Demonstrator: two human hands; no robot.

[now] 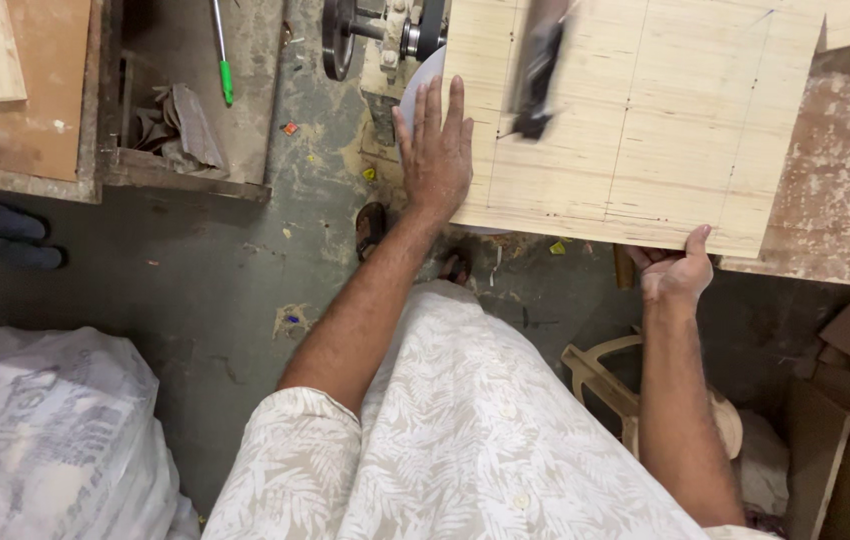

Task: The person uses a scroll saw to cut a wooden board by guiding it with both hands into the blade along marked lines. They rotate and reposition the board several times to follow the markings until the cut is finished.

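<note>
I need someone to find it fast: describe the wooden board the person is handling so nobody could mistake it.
Start at the person in the leaf-print shirt and follow both arms forward. The left hand lies flat on the left edge of a pale plywood board, and the right hand grips its near right corner. Unlike the bare boards around it, this one carries thin pencil grid lines.

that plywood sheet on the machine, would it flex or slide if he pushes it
The plywood sheet looks flat and stiff, unsagging past the support. Its smooth face would probably slide easily under the left hand pressing flat. The right hand grips its near edge, so likely manageable weight.
</note>
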